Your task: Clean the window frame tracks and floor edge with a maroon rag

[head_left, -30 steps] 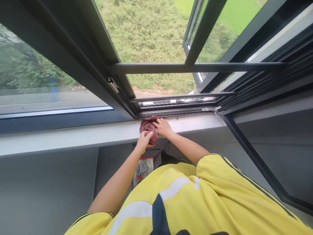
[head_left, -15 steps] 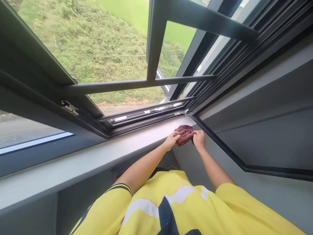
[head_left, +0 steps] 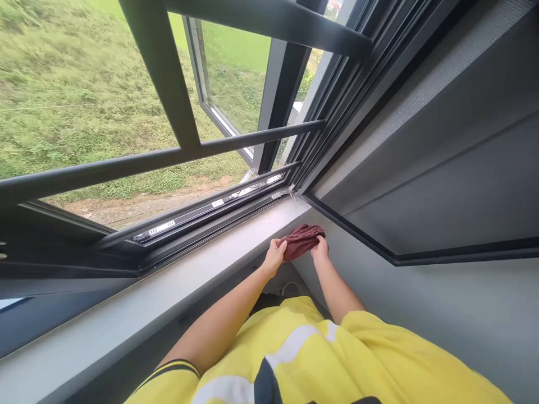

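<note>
Between my two hands is a bunched dark maroon cloth [head_left: 301, 241], held just in front of the window sill's inner edge near the right corner. My left hand [head_left: 274, 258] is closed on its left end, thumb on top. On the opposite end, my right hand [head_left: 320, 248] pinches the cloth; some of its fingers are hidden. The pale window sill [head_left: 197, 266] runs beneath the open window, beyond the cloth.
Dark metal bars [head_left: 138, 168] cross the window opening. An outer window sash [head_left: 231, 84] stands swung outward. To the right, a dark-framed screen panel [head_left: 442, 196] angles inward close to my right arm. Grass [head_left: 92, 112] lies outside.
My view has turned to the right. My hands have drawn the cloth back from over the sill toward my body, and its folds have shifted; both hands keep hold of it.
</note>
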Available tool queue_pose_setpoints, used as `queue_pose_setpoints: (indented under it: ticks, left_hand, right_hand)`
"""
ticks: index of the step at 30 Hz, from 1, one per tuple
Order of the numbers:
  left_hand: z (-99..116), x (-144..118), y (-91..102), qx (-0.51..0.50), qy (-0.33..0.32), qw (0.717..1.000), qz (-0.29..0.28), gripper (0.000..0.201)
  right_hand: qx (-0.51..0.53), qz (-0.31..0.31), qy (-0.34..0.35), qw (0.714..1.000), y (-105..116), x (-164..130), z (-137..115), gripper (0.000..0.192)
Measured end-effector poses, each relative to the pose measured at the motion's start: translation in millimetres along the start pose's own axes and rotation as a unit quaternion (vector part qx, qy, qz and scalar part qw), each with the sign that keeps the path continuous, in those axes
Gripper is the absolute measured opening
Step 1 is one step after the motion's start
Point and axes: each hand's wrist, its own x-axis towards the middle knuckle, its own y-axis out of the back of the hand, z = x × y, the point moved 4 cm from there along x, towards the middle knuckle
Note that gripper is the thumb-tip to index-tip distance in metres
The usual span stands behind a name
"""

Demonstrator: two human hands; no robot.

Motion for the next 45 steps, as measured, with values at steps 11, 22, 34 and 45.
queue_pose_setpoints:
  ticks: [11,22,34,45]
  left_hand:
    - [12.8,34.5,0.8,-0.012,0.011,0.999,-0.034,0.038]
    - [18.0,52.8,0.3,-0.013,0.022,0.999,-0.033,0.026]
    - [3.0,-7.5,38.5,-0.041,-0.001,0.998,-0.055,0.046]
    - [-5.7,-7.8,45.9,-0.035,-0.071,0.997,-0.012,0.021]
  right_hand:
    - [-0.121,0.092,0.109,0.982,-50.5,68.4,-45.0,0.051]
    - [-0.497,0.041,0.153,0.853,-98.0,81.9,-67.8,0.058]
    - [-0.247,-0.04,0.05,0.967,-66.2,18.1,-79.2,0.062]
    - [-0.301,0.081,-0.034,0.949,97.3,18.1,-36.3,0.026]
